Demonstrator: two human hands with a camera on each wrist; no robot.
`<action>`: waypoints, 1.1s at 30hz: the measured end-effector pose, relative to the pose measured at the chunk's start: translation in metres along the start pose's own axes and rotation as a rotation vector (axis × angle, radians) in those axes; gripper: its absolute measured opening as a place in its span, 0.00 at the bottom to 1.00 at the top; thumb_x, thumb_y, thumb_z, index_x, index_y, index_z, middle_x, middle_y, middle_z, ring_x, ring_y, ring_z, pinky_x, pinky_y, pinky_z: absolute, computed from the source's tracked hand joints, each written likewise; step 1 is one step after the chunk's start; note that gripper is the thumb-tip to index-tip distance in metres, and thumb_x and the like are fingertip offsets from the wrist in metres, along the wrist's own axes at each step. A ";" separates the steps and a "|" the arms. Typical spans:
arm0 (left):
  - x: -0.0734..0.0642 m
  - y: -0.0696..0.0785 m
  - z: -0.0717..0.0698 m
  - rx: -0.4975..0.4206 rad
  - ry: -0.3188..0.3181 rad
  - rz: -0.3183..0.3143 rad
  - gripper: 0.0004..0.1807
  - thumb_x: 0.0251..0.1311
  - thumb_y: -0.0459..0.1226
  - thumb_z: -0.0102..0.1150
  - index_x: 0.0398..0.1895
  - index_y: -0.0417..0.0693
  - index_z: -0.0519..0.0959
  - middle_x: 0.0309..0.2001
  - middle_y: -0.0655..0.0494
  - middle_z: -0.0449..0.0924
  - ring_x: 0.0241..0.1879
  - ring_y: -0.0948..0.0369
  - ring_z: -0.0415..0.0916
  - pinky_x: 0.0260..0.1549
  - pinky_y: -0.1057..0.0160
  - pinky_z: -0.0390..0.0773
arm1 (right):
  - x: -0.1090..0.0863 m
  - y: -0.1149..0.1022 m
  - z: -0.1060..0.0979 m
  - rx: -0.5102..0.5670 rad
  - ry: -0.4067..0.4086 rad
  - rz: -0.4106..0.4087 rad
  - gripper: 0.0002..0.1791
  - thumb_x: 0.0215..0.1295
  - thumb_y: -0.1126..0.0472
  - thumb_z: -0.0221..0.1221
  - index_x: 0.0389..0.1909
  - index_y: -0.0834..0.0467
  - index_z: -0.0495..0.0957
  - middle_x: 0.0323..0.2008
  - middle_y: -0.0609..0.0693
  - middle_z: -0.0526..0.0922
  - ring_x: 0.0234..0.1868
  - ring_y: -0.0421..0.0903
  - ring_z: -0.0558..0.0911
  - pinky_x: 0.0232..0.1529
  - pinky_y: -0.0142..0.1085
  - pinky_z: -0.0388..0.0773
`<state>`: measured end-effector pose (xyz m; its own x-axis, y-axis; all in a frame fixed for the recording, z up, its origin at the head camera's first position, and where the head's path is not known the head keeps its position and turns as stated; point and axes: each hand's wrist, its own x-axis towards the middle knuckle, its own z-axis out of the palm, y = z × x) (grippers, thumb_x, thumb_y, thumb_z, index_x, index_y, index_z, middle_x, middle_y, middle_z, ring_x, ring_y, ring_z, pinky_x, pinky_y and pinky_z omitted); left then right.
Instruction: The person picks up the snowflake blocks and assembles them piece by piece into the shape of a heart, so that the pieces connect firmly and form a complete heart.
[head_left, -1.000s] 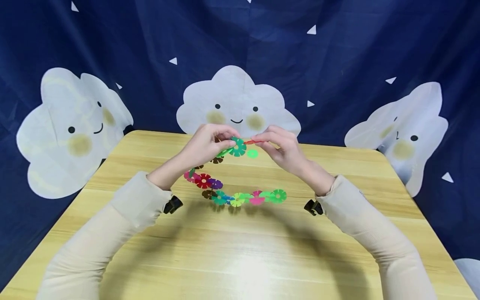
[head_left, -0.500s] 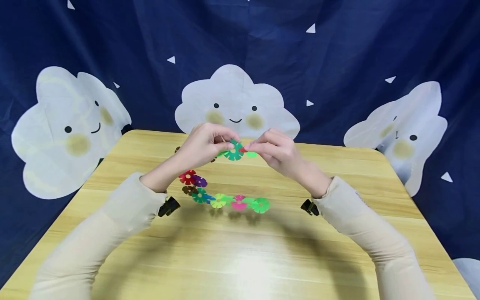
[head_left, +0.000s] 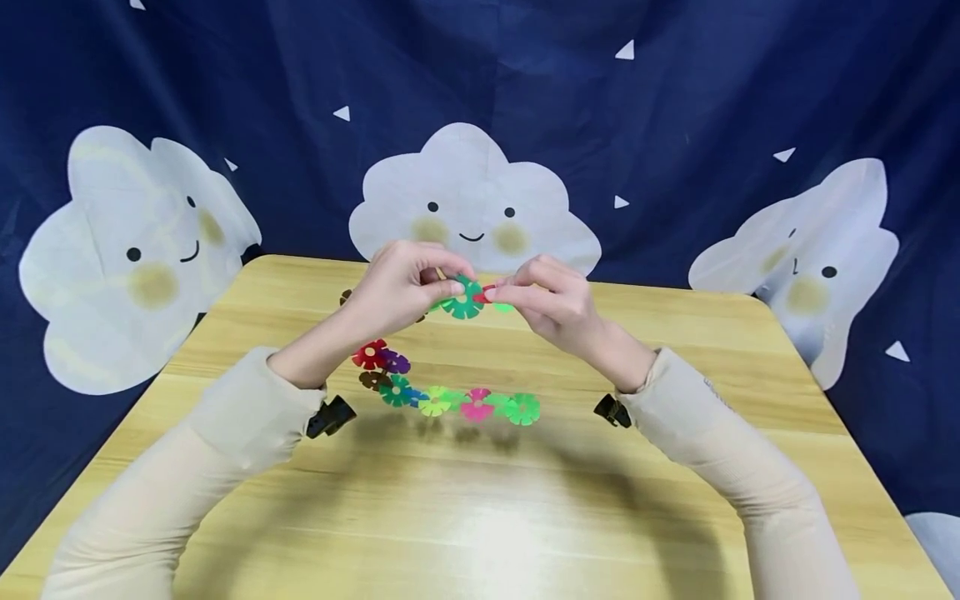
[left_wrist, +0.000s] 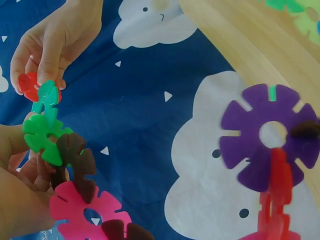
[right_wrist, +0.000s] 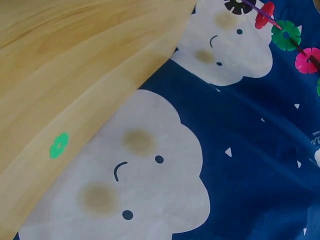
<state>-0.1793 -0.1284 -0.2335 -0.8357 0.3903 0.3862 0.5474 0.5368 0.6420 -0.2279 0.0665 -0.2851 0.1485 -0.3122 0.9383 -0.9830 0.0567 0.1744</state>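
A chain of notched plastic flower discs hangs from my left hand (head_left: 397, 287), which pinches a teal flower disc (head_left: 464, 300) near its end. My right hand (head_left: 558, 304) pinches a red flower disc (head_left: 483, 293) edge-on at the teal disc's right side. In the left wrist view the red disc overlaps the teal one; whether their slots are joined I cannot tell. Beside my left fingers hang a green disc (left_wrist: 42, 134), a brown disc (left_wrist: 77, 162) and a pink disc (left_wrist: 75, 212). Further along the chain is a purple disc (left_wrist: 242, 120). Neither hand shows in the right wrist view.
One loose light green disc (right_wrist: 59, 145) lies on the wooden table (head_left: 645, 467) near its far edge, partly behind my right hand in the head view. The chain's lower end, with a bright green disc (head_left: 522, 409), hangs above the table. A blue cloud-print curtain (head_left: 675, 108) stands behind.
My right hand has brought the red disc against the teal disc's edge and turned it slightly. The hanging chain has swung to the left. My left hand keeps its pinch, shifting slightly left.
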 end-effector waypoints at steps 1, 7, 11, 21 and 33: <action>0.000 0.000 0.000 -0.007 0.002 0.002 0.05 0.51 0.28 0.62 0.32 0.41 0.83 0.27 0.52 0.80 0.20 0.60 0.70 0.25 0.65 0.70 | 0.001 0.000 0.000 0.001 0.003 0.000 0.05 0.60 0.68 0.57 0.29 0.60 0.81 0.17 0.52 0.73 0.19 0.47 0.72 0.22 0.33 0.72; 0.000 0.002 0.001 -0.044 0.016 0.027 0.05 0.50 0.26 0.62 0.30 0.40 0.83 0.25 0.52 0.78 0.19 0.60 0.67 0.22 0.69 0.68 | 0.003 0.000 0.000 -0.003 0.021 -0.010 0.05 0.59 0.68 0.57 0.28 0.60 0.81 0.17 0.52 0.74 0.19 0.47 0.72 0.23 0.33 0.73; 0.000 0.002 0.003 -0.058 0.032 0.032 0.04 0.49 0.26 0.63 0.29 0.40 0.83 0.24 0.53 0.77 0.18 0.60 0.66 0.21 0.69 0.66 | 0.003 -0.001 0.000 -0.009 0.034 -0.012 0.06 0.60 0.68 0.57 0.27 0.60 0.81 0.17 0.53 0.74 0.19 0.47 0.73 0.24 0.33 0.74; 0.001 0.004 0.007 -0.010 0.054 0.053 0.05 0.49 0.26 0.63 0.29 0.40 0.84 0.26 0.53 0.77 0.19 0.60 0.66 0.22 0.69 0.66 | -0.001 -0.001 0.001 -0.019 0.058 -0.045 0.07 0.60 0.69 0.56 0.26 0.61 0.81 0.17 0.53 0.74 0.17 0.47 0.73 0.22 0.32 0.74; 0.007 0.002 0.011 0.006 0.007 0.064 0.05 0.51 0.28 0.62 0.31 0.42 0.84 0.27 0.53 0.80 0.17 0.62 0.67 0.21 0.67 0.66 | -0.004 0.002 -0.005 0.003 0.003 -0.026 0.09 0.61 0.69 0.55 0.26 0.61 0.82 0.17 0.53 0.75 0.18 0.48 0.75 0.24 0.33 0.76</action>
<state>-0.1829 -0.1161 -0.2370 -0.7994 0.4185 0.4310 0.5998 0.5151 0.6123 -0.2301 0.0721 -0.2869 0.1741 -0.3102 0.9346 -0.9792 0.0455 0.1975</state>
